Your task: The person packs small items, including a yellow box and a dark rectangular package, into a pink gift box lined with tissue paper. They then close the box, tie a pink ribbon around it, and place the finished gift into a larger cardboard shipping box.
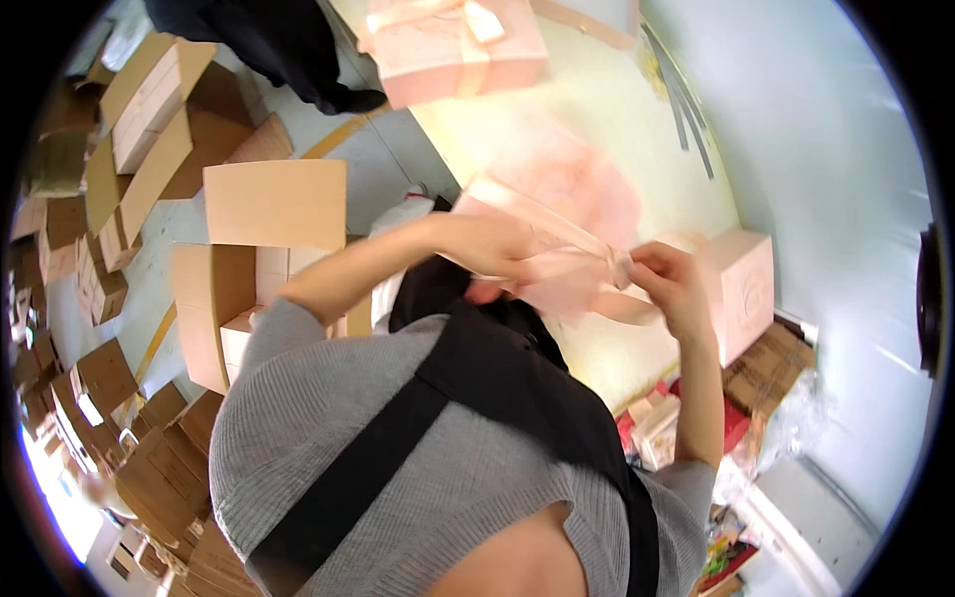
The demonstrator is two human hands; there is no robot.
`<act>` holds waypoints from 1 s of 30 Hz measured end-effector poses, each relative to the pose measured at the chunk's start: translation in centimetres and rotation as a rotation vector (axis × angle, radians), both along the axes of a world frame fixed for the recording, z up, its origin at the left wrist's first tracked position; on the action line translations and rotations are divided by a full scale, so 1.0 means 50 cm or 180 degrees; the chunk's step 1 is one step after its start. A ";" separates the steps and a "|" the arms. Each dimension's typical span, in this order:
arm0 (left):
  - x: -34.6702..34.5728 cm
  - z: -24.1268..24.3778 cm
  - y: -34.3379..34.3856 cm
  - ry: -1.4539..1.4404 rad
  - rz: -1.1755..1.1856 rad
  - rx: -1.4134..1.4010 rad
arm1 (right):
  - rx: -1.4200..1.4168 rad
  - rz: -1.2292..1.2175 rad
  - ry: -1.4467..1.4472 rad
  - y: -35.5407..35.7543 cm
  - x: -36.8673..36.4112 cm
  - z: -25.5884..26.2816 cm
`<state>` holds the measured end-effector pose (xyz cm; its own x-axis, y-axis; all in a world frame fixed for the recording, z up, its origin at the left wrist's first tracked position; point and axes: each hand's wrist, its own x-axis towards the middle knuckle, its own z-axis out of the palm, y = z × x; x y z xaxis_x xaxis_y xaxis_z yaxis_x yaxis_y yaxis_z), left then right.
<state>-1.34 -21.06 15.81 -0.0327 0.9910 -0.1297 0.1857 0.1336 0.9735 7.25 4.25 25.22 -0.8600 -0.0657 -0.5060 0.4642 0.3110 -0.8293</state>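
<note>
A pink gift box [477, 198] lies in front of me on the pale tabletop, blurred and partly covered by my arm. A pale pink satin ribbon [563, 224] runs across it to a knot beside my right hand [660, 280]. The thumb and fingers of that hand pinch the ribbon at the knot, and a loose tail curves below. My left hand [503, 246] is over the near left part of the box, its fingers closed around a ribbon strip that leads towards the knot. Motion blur hides its fingertips. Sheer pink wrapping [589, 175] spreads behind the ribbon.
A ribboned pink box [462, 56] stands at the table's far end, another pink box [739, 295] at the right by the wall. An open carton [213, 298] is at my left. Dark strips [683, 104] lie along the wall edge. A person's dark-clad leg [291, 52] shows at upper left.
</note>
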 end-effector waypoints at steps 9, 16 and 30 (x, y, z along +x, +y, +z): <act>-0.100 -0.142 -0.209 0.2010 0.0192 -0.2444 | 0.3016 0.0756 0.1835 0.125 -0.008 -0.299; -0.104 -0.182 -0.138 -0.1055 0.1178 -0.1869 | 0.2141 0.0378 0.1902 0.121 0.004 -0.300; -0.087 -0.062 -0.131 -0.0954 0.1699 -0.0480 | 0.0424 -0.0622 0.0907 0.103 0.010 -0.268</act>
